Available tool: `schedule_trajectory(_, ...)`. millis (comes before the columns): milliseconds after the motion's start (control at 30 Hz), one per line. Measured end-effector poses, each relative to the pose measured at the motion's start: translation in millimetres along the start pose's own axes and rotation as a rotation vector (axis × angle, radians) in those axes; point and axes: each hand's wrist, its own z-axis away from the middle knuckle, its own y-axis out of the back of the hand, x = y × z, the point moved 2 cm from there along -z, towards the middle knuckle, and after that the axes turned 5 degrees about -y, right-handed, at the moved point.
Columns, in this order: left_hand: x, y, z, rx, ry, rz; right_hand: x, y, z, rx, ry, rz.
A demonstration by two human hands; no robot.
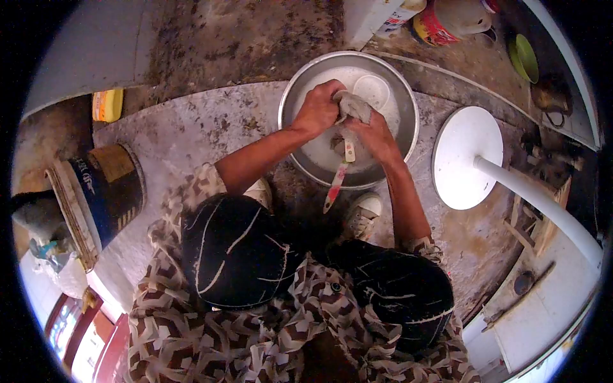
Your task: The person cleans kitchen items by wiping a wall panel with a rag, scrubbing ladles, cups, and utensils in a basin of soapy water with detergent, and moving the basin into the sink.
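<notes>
A metal basin (285,121) of cloudy, sudsy water stands on the floor in front of my feet. Above the water, a wet grey cloth (353,106) is bunched up between my two hands. My left hand (319,107) is closed around its left end, fingers curled. On the other side, my right hand (373,134) grips the lower right part of the cloth. A white round dish (371,91) lies in the suds at the far side. A white-and-red patterned utensil handle (335,186) leans over the near rim; its other end is hidden in the water.
A white round disc on a pole (468,156) stands to the right. At left are a dark bucket (108,185) and a yellow container (107,105). A green bowl (525,59) and a red-labelled tub (440,24) are at the back right. My shoes (365,216) flank the basin's near side.
</notes>
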Motion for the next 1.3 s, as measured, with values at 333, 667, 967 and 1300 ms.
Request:
schedule_trajectory(333, 3, 1, -3, 0.126, -0.069, -0.02, -17, -6, 18, 0.048, -0.1, -0.025)
schedule_trajectory(667, 13, 21, -32, 0.208, 0.093, 0.33, 17, -24, 30, -0.102, 0.133, 0.22)
schedule_trajectory(967, 16, 19, -16, 0.041, 0.008, 0.05, 49, 18, 25, 0.187, -0.228, -0.486)
schedule_trajectory(1300, 5, 3, -4, -0.261, 0.485, 0.082, 25, -11, 1, 0.109, 0.033, 0.062)
